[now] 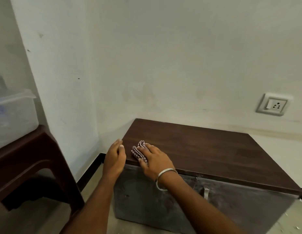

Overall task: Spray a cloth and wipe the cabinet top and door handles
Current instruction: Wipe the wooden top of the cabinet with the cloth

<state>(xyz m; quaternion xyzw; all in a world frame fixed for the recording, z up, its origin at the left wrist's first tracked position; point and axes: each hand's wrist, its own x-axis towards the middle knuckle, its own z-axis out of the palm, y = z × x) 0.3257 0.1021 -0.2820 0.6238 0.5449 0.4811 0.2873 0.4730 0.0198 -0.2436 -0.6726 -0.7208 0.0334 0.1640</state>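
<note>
Far left: clear plastic box sitting on a dark brown bench, something blue inside, too blurred to tell what. Pale wall behind, running to a corner.

Toward the middle: left hand at the left edge of the cabinet top, fingers straight and close together, thumb tip touching the edge; grip relaxed, holding nothing.

Just right of it: checked cloth, bunched, lying on the near left corner of the cabinet top. Right hand flat over the cloth, fingers spread and pressing it down against the wood; cloth showing past the fingertips and beside the thumb, mostly under the palm. Metal bangle on the right wrist.

Below the top: grey cabinet front, scuffed, with one metal door handle visible just right of the right forearm, untouched.

Far right: wall socket with switch well above the cabinet top.
</note>
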